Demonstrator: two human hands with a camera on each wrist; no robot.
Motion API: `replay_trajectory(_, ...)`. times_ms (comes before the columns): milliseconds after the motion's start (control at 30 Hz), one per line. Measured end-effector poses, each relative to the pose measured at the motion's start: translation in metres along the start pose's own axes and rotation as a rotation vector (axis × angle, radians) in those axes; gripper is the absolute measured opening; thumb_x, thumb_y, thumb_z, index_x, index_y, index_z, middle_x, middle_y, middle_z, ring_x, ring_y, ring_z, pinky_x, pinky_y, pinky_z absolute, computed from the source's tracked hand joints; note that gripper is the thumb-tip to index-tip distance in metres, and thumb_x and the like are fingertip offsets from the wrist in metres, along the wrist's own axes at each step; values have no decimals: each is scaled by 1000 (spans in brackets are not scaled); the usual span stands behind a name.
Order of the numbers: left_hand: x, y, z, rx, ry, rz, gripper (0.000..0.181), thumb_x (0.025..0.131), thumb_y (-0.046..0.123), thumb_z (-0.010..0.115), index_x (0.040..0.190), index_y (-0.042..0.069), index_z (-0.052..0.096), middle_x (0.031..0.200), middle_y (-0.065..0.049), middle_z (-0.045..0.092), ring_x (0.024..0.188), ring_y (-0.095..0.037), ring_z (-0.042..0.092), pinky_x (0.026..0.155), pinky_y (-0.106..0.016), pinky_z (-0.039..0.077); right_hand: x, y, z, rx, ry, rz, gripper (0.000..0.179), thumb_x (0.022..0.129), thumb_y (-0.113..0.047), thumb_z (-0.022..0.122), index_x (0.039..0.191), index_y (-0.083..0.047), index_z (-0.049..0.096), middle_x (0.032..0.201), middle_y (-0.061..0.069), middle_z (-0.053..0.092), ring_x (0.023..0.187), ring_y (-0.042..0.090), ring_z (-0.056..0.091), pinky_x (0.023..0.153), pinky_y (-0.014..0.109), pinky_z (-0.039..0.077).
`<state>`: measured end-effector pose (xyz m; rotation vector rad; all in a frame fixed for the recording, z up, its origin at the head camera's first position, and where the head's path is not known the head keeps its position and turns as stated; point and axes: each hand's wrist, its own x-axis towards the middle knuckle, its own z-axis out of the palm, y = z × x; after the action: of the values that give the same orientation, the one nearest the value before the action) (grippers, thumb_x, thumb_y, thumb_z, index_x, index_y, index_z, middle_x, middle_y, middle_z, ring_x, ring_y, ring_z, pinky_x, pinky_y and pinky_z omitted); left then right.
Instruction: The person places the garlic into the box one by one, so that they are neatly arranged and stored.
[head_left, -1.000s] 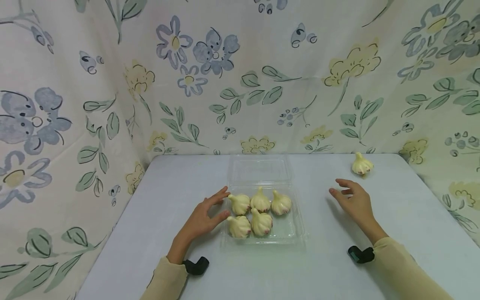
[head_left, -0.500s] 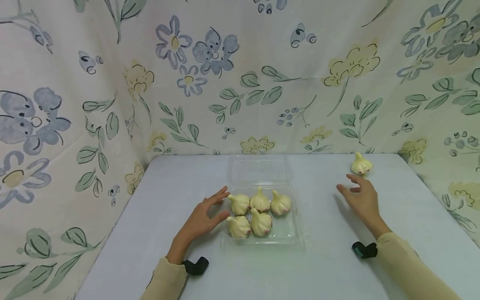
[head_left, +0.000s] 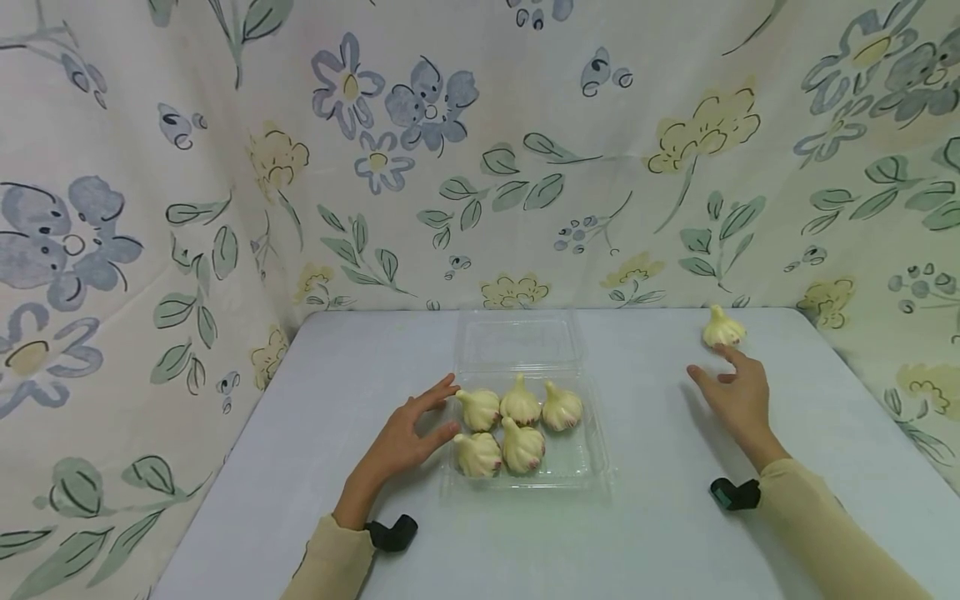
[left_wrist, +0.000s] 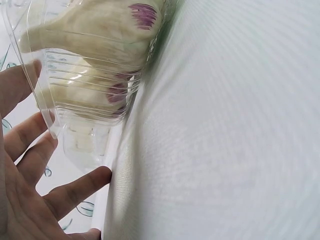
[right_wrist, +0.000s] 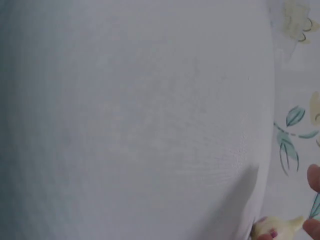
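A clear plastic clamshell container (head_left: 573, 460) stands with its lid back and holds several garlic bulbs (head_left: 522, 448), three in the back row and two in front. My left hand (head_left: 403, 435) rests at the container's left edge, thumb and fingers spread; in the left wrist view its fingertips (left_wrist: 46, 120) lie against the clear rim. A lone garlic bulb (head_left: 724, 327) sits at the table's far right. Just in front of it is my right hand (head_left: 738, 396), thumb and fingers apart, holding nothing. In the right wrist view only fingertips (right_wrist: 314, 177) and part of that bulb (right_wrist: 275, 229) show.
The white table (head_left: 360, 350) carries the container near its middle. Its lid (head_left: 517, 342) lies back toward the far edge. A flower-printed cloth (head_left: 480, 167) hangs behind and at the sides. A small black wrist camera (head_left: 735, 495) sits on the right wrist, another (head_left: 393, 532) on the left.
My right hand has moved away from me and to the right, up to the lone garlic bulb. The left hand, the container and the garlic bulbs have stayed where they were.
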<state>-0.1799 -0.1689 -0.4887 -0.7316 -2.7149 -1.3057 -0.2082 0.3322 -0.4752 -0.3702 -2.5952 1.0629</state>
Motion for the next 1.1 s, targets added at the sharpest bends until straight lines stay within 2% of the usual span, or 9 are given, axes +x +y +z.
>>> replay_trajectory(267,-1,-1,-1,7,3,-1,58,97,36,69,151,25,51,165,8,37,130,-28,62,121,-72,16,11,7,-1,-8,48,1,72,95,-25,70,153,6,38,141,36,43,105,45,58,71,21,37)
replay_trajectory(433,-1,-1,-2,5,5,4,57,97,35,69,151,27,51,165,8,37,130,-28,63,121,-73,16,19,11,-2,-14,31,41,73,98,-28,67,155,5,33,144,36,40,108,44,56,75,26,37)
replay_trajectory(700,-1,0,-1,-6,-6,-2,58,97,36,69,151,27,51,165,7,36,131,-29,62,121,-73,15,32,20,-9,-8,11,103,78,99,-32,64,158,2,27,146,35,35,112,45,56,71,18,35)
replay_trajectory(1100,0,-1,-1,-8,-6,4,58,97,35,70,151,26,51,165,8,36,131,-28,62,122,-72,15,52,30,-14,17,-44,102,84,100,-37,60,162,-1,16,154,39,24,118,48,51,69,13,34)
